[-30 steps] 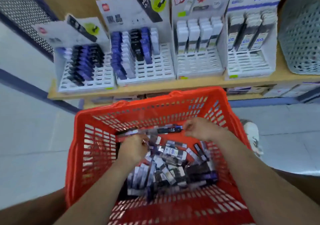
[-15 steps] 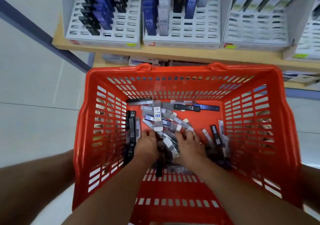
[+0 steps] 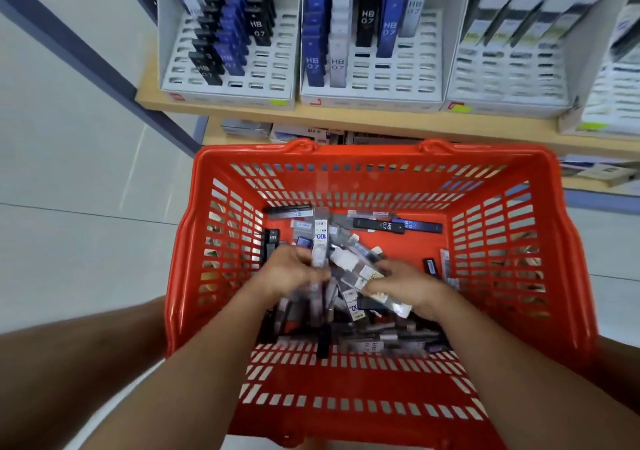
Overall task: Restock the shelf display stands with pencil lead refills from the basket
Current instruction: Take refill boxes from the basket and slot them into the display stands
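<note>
Red basket in foreground. Inside it, the left grip is curled round an upright clear refill case. The right grip pinches a flat clear case atop the heap of pencil lead refills. Motion blur noted. Beyond, a wooden shelf carries partly filled display stands.

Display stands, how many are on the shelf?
4 in a row on the shelf: left stand, middle stand, third stand, and a fourth stand cut off at the right edge.

Left grip, right grip apparently clutch refills in basket.
</note>
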The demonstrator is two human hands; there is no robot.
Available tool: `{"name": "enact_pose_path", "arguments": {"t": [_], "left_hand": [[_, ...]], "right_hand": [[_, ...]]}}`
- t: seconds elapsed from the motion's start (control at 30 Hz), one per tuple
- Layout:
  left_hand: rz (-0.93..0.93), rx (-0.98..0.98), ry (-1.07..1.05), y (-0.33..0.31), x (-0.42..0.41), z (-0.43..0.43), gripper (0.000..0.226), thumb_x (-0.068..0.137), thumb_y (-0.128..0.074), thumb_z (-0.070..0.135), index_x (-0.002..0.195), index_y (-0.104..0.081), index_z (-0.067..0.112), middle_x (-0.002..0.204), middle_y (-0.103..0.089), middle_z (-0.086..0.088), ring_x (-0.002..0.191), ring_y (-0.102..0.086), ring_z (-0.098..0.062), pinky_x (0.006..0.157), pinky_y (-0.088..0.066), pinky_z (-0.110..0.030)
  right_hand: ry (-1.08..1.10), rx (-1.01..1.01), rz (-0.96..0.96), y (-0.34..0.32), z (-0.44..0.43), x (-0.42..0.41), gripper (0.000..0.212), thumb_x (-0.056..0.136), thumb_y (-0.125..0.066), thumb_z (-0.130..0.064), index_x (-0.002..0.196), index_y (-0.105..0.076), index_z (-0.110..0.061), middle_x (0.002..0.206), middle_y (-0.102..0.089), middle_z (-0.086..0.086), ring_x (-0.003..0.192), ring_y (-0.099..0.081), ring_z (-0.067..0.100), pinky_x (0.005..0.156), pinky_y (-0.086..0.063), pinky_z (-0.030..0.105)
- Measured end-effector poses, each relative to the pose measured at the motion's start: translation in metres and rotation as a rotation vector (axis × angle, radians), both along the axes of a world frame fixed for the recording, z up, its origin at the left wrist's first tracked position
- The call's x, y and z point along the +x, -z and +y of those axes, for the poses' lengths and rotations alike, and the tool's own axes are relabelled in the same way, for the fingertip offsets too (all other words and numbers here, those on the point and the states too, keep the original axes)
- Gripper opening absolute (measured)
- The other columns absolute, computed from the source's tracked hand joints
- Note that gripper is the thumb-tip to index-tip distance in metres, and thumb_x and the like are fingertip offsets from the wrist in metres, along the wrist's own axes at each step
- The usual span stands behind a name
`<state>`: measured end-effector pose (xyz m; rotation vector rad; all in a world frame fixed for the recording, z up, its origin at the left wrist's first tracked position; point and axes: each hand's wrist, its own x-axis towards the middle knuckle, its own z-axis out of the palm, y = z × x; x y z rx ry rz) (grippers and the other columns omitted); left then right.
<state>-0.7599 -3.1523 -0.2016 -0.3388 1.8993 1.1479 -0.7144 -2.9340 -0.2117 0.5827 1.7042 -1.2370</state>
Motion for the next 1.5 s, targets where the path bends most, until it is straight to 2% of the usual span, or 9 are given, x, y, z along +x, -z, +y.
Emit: {"name": "enact_pose_path", "arguments": {"t": [0.1,0.2,0.4,0.57,0.67,0.83,0.97,1.17,1.5], "left_hand": [[-0.144,0.240,-0.233,-0.021,-0.010,-0.001,0.020,0.077,-0.074,0.002,0.096,-0.070,0.006,0.094,-0.073,-0.013,0.087,-0.070,-0.025,0.064,-0.056,-0.027],[-0.207,0.340,-0.284,-0.033,-0.009,0.001,0.030,0.073,-0.072,0.005,0.103,-0.067,0.006,0.097,-0.071,-0.011,0.093,-0.068,-0.028,0.081,-0.057,-0.042],[-0.099,0.365,-0.308,-0.062,-0.006,0.025,0.032,0.080,-0.069,0.000,0.111,-0.065,0.003,0.107,-0.071,-0.016,0.099,-0.068,-0.031,0.086,-0.056,-0.042],[0.020,0.388,-0.455,-0.089,-0.009,0.045,0.036,0.081,-0.071,0.008,0.112,-0.061,-0.006,0.110,-0.068,-0.022,0.097,-0.067,-0.035,0.091,-0.052,-0.046],[0.146,0.369,-0.439,-0.107,-0.013,0.054,0.025,0.084,-0.070,0.011,0.105,-0.068,-0.002,0.103,-0.071,-0.017,0.096,-0.069,-0.033,0.094,-0.050,-0.049],[0.225,0.377,-0.436,-0.137,-0.021,0.051,0.019,0.089,-0.063,0.013,0.099,-0.068,-0.003,0.097,-0.072,-0.018,0.094,-0.068,-0.034,0.088,-0.054,-0.046],[0.286,0.370,-0.392,-0.157,-0.024,0.050,0.013,0.085,-0.066,0.008,0.093,-0.066,-0.002,0.092,-0.071,-0.017,0.088,-0.069,-0.032,0.083,-0.057,-0.044],[0.468,0.281,-0.272,-0.177,-0.032,0.056,0.046,0.076,-0.077,0.008,0.114,-0.058,0.024,0.090,-0.074,-0.013,0.085,-0.072,-0.023,0.082,-0.055,-0.035],[0.608,0.476,-0.495,-0.219,-0.070,0.073,0.019,0.073,-0.071,0.020,0.091,-0.073,0.016,0.092,-0.073,-0.012,0.084,-0.068,-0.025,0.081,-0.056,-0.040]], "right_hand": [[0.403,-0.363,-0.127,-0.010,0.008,0.000,0.046,0.083,-0.070,0.001,0.124,-0.060,-0.017,0.096,-0.075,0.008,0.080,-0.070,0.018,0.065,-0.053,0.027],[0.431,-0.504,-0.116,-0.017,0.006,0.002,0.050,0.081,-0.069,0.003,0.127,-0.059,-0.015,0.108,-0.074,0.012,0.097,-0.071,0.026,0.066,-0.054,0.031],[0.241,-0.462,-0.016,-0.049,-0.004,-0.006,0.059,0.078,-0.073,0.008,0.128,-0.058,-0.018,0.105,-0.074,0.006,0.090,-0.071,0.018,0.063,-0.054,0.028],[0.410,-0.451,0.149,-0.077,-0.028,-0.010,0.040,0.078,-0.071,0.011,0.114,-0.065,-0.005,0.098,-0.074,0.017,0.095,-0.070,0.035,0.094,-0.051,0.059],[0.519,-0.490,0.187,-0.095,-0.035,-0.012,0.037,0.080,-0.066,0.016,0.111,-0.066,-0.003,0.083,-0.072,0.014,0.077,-0.070,0.029,0.092,-0.048,0.066],[0.515,-0.524,0.252,-0.123,-0.024,-0.024,0.032,0.080,-0.060,0.019,0.104,-0.067,-0.002,0.083,-0.070,0.015,0.069,-0.068,0.025,0.067,-0.058,0.039],[0.562,-0.613,0.261,-0.139,-0.016,-0.032,0.037,0.080,-0.067,0.011,0.116,-0.059,0.007,0.078,-0.068,0.018,0.070,-0.066,0.028,0.095,-0.048,0.061],[0.514,-0.699,0.402,-0.164,-0.015,-0.041,0.023,0.082,-0.070,-0.003,0.105,-0.066,-0.002,0.077,-0.069,0.013,0.065,-0.064,0.024,0.064,-0.057,0.037],[0.668,-0.710,0.486,-0.184,-0.005,-0.067,0.025,0.074,-0.073,-0.001,0.099,-0.069,0.001,0.076,-0.070,0.016,0.062,-0.067,0.024,0.056,-0.058,0.031]]}}
